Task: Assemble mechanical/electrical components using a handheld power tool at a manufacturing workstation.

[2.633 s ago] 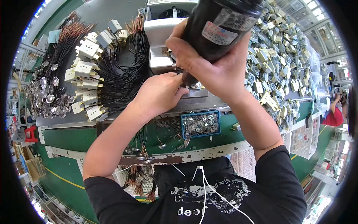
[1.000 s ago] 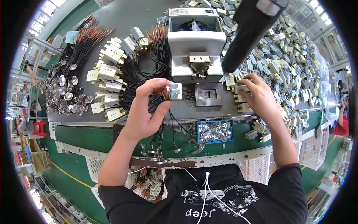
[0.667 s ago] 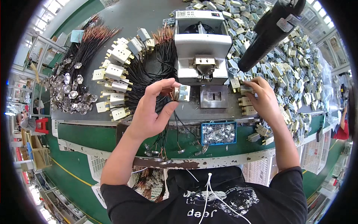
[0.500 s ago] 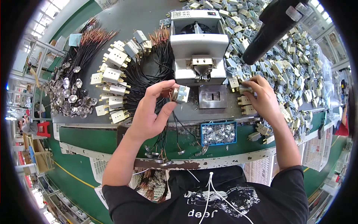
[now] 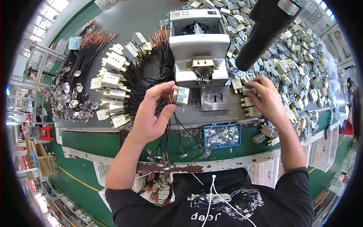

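Observation:
Between the thumb and fingers of my left hand (image 5: 153, 115) is a small grey-and-white block with a round metal cap (image 5: 181, 96), held above the bench left of the steel die plate (image 5: 215, 99). My right hand (image 5: 267, 99) has its fingers bent around a small grey block (image 5: 247, 90) at the right of that plate. Cream blocks with brass tabs (image 5: 249, 106) lie in a short row just beneath those fingers. Behind the plate stands a white bench press (image 5: 200, 49), its metal tool head (image 5: 204, 64) facing me. My right fingertips are partly hidden.
Bundled black wires with copper ends (image 5: 81, 49) and round metal caps (image 5: 72, 94) lie at left, beside cream blocks (image 5: 113, 79). A large heap of grey and cream blocks (image 5: 291, 72) covers the right. A blue tray of metal clips (image 5: 239, 136) sits in front. A black tube (image 5: 261, 34) hangs overhead.
The view has shifted slightly. Both hands stay almost where they were, the left still with the capped block and the right still at the grey block.

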Demonstrator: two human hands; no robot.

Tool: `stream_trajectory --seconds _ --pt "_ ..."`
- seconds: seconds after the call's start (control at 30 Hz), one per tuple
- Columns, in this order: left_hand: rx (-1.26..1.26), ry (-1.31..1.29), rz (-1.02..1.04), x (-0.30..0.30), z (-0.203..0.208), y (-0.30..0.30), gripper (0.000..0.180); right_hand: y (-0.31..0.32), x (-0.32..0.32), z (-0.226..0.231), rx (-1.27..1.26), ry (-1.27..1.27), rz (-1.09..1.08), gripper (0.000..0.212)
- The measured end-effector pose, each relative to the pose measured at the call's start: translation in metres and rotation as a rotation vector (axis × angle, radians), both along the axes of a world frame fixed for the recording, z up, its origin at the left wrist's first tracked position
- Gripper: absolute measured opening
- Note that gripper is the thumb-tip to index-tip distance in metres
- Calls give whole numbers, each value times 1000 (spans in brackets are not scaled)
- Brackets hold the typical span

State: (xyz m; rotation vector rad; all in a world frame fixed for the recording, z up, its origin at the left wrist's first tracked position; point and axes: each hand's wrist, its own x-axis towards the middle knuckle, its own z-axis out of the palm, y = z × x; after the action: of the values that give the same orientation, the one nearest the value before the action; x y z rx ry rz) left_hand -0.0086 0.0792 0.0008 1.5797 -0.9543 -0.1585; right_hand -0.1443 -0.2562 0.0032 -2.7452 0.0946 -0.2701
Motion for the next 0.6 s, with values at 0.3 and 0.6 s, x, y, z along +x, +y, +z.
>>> stream_trajectory --seconds 0.3,0.6 --pt "458 -571 -92 -6 0 -78 38 34 60 65 576 -887 221 82" --pt "525 -568 -66 -5 -8 -83 32 54 89 82 1008 -843 634 67"
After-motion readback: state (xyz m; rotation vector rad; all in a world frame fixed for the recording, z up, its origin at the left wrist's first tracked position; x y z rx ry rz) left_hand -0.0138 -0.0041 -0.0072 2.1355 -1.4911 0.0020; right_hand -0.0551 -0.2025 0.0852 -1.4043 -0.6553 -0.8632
